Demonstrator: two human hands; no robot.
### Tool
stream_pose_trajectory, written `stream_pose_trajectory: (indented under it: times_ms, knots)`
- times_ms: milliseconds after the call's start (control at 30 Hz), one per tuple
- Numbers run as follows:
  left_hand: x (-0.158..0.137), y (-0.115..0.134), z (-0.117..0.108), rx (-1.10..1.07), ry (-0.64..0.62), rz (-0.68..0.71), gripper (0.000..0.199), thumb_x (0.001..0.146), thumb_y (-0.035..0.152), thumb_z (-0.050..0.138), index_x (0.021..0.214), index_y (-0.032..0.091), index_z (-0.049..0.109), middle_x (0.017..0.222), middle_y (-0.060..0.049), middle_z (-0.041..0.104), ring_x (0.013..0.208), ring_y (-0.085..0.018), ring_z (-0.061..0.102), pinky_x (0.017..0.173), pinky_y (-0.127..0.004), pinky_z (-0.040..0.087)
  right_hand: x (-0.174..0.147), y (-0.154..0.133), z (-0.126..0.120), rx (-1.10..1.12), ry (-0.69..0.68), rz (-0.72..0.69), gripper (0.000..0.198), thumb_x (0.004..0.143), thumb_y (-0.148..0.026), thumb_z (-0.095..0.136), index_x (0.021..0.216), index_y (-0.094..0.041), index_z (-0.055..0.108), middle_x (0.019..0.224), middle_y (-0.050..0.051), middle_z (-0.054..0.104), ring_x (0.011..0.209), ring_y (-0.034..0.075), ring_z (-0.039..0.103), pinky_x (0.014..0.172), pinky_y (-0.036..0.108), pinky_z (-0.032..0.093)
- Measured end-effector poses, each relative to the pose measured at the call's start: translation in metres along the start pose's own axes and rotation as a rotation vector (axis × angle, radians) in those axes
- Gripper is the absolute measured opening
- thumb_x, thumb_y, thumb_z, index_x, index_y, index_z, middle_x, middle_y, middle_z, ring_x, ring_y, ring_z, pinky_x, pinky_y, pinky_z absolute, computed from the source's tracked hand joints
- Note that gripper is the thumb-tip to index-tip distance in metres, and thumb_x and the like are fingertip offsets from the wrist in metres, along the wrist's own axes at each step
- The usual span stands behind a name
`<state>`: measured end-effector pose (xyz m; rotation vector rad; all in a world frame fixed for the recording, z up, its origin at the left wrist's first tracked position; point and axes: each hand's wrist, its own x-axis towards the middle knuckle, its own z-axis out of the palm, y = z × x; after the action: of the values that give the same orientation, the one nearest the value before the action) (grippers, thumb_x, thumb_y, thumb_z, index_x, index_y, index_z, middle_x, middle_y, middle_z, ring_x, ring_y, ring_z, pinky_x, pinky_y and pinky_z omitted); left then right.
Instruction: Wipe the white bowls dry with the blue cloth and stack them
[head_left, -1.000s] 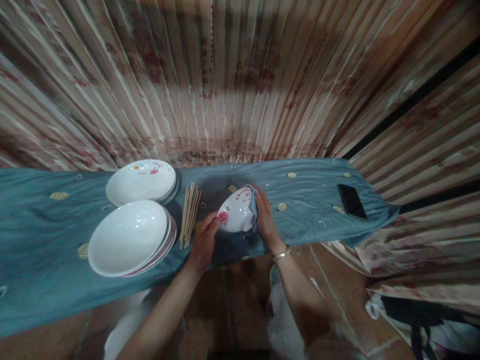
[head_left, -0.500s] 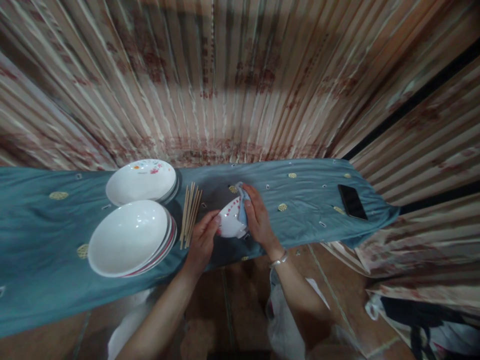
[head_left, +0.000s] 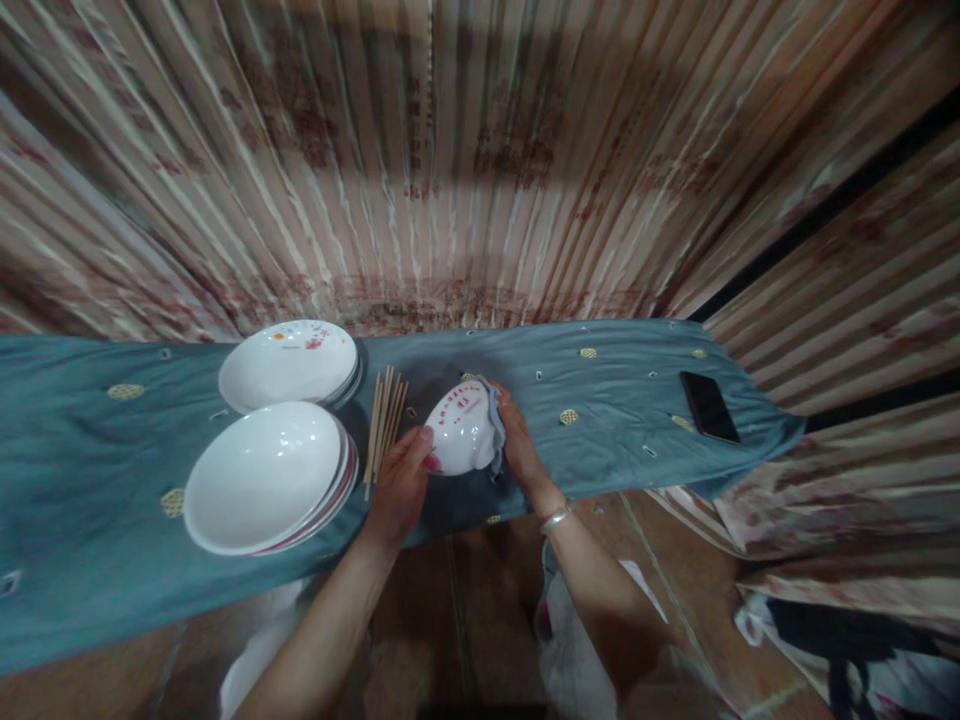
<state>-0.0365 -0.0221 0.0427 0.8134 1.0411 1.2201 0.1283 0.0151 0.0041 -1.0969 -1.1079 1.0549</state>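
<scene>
A small white bowl with red lettering is tilted between my hands, its outer side facing me. My left hand grips the bowl's left edge, thumb on the outside. At the bowl's right side, my right hand is closed on a grey-blue cloth pressed against it; part of the fingers is hidden behind. Just left of my left hand lie several wooden chopsticks. Further left are a stack of white bowls and, behind it, a stack of flower-patterned dishes.
A blue-green cloth with yellow motifs covers the narrow table. A black phone lies near its right end. A pleated curtain hangs right behind the table. Dark bags sit on the tiled floor at the lower right.
The small bowl has turned so that more of its lettered outer side shows. My right hand and the cloth have shifted from over its outer face to its right edge.
</scene>
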Motion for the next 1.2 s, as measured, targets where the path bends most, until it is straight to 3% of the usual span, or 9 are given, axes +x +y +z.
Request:
stream_pose_trajectory:
  times_ms: [167,400,633,833,967,1067,1200]
  knots:
    - [0.01,-0.007,-0.01,-0.106,0.008,-0.041,0.03,0.08,0.046,0.062,0.093,0.02,0.069,0.09,-0.008,0.073,0.093,-0.025,0.066,0.08,-0.034,0.053,-0.004,0.017,0.007,0.041,0.047,0.043,0.055,0.093,-0.058,0.043,0.135,-0.025,0.053,0.145,0.003,0.054,0.137,0.02,0.046,0.119,0.042,0.029]
    - [0.012,0.005,-0.007,-0.285,-0.042,-0.147,0.044,0.082,0.049,0.058,0.115,0.02,0.063,0.116,-0.01,0.071,0.119,-0.028,0.059,0.098,-0.042,0.049,-0.033,0.009,0.017,-0.163,0.131,-0.04,0.061,0.098,-0.057,0.03,0.147,-0.021,0.037,0.155,0.007,0.039,0.145,0.018,0.033,0.123,0.041,0.019]
    - [0.015,0.011,-0.002,-0.281,-0.042,-0.162,0.044,0.082,0.053,0.055,0.113,0.023,0.062,0.121,-0.01,0.069,0.12,-0.027,0.059,0.096,-0.045,0.052,-0.06,0.009,0.027,-0.526,0.043,-0.225,0.061,0.103,-0.041,0.023,0.156,-0.018,0.006,0.165,0.01,0.01,0.152,0.018,0.009,0.124,0.045,0.017]
    - [0.016,0.017,0.003,-0.236,-0.066,-0.136,0.044,0.079,0.057,0.055,0.107,0.024,0.064,0.109,-0.011,0.073,0.121,-0.027,0.059,0.093,-0.045,0.053,-0.077,0.018,0.036,-0.841,-0.01,-0.338,0.068,0.101,-0.029,0.032,0.156,-0.015,-0.006,0.164,0.017,0.005,0.152,0.027,0.006,0.119,0.053,0.029]
    - [0.017,0.018,0.003,-0.201,-0.055,-0.115,0.04,0.08,0.055,0.053,0.102,0.023,0.064,0.102,-0.01,0.074,0.116,-0.028,0.061,0.093,-0.044,0.053,-0.086,0.028,0.037,-0.992,-0.056,-0.439,0.072,0.097,-0.021,0.039,0.156,-0.012,-0.001,0.162,0.022,0.01,0.15,0.034,0.013,0.113,0.056,0.038]
    - [0.017,0.014,0.003,-0.221,-0.022,-0.11,0.037,0.081,0.053,0.053,0.097,0.022,0.064,0.098,-0.01,0.073,0.112,-0.026,0.062,0.09,-0.041,0.054,-0.087,0.032,0.036,-1.085,-0.13,-0.544,0.072,0.092,-0.015,0.046,0.156,-0.012,0.012,0.157,0.023,0.029,0.147,0.036,0.026,0.11,0.057,0.041]
    - [0.014,0.004,0.003,-0.238,0.034,-0.045,0.03,0.077,0.047,0.059,0.093,0.022,0.061,0.099,-0.01,0.072,0.107,-0.024,0.064,0.087,-0.037,0.053,-0.083,0.022,0.036,-1.161,-0.219,-0.651,0.067,0.09,-0.01,0.044,0.154,-0.016,0.025,0.147,0.017,0.048,0.142,0.03,0.036,0.113,0.053,0.036]
